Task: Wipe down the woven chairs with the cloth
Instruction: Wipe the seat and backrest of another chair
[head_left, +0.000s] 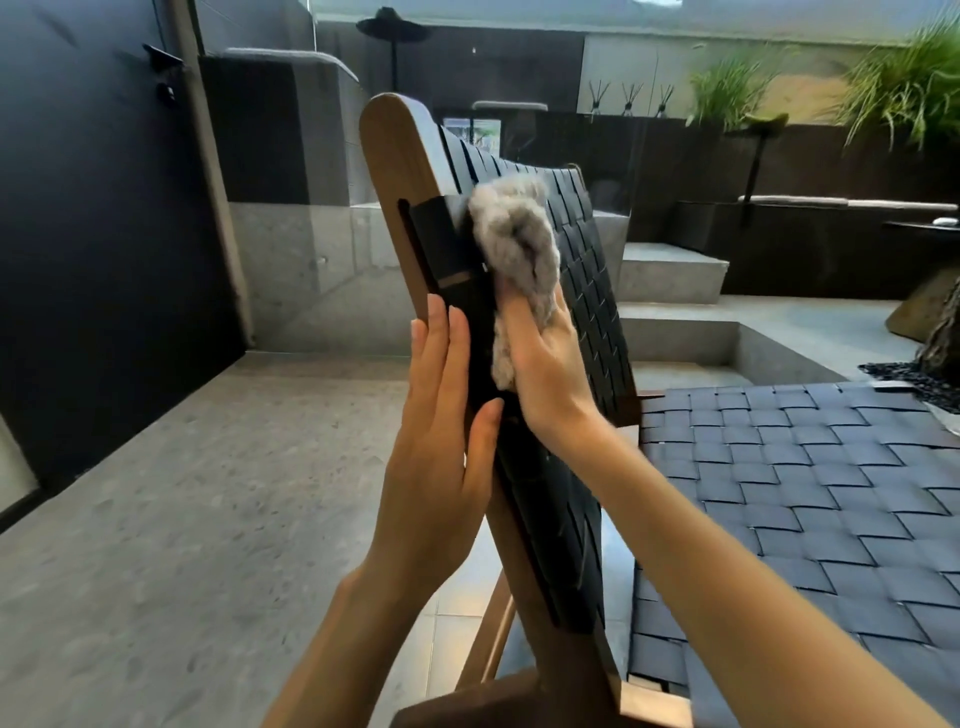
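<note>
We wipe the woven chair (592, 291) backrest
Our left hand (441, 415) lies flat, fingers straight, on its side edge — our right hand (550, 374) grips the bunched cloth (519, 234), fingertips buried.

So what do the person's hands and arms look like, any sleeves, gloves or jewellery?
Both are bare: no gloves, sleeves, watch or bracelets on the left hand, right hand or either forearm in view. No rings visible, though the cloth hides part of the right one.

Grey speckled floor (208, 493) spreads left, up to a dark wall (93, 218). Stone steps (670, 280) rise behind, tall grasses (904, 88) catching soft daylight top right.
</note>
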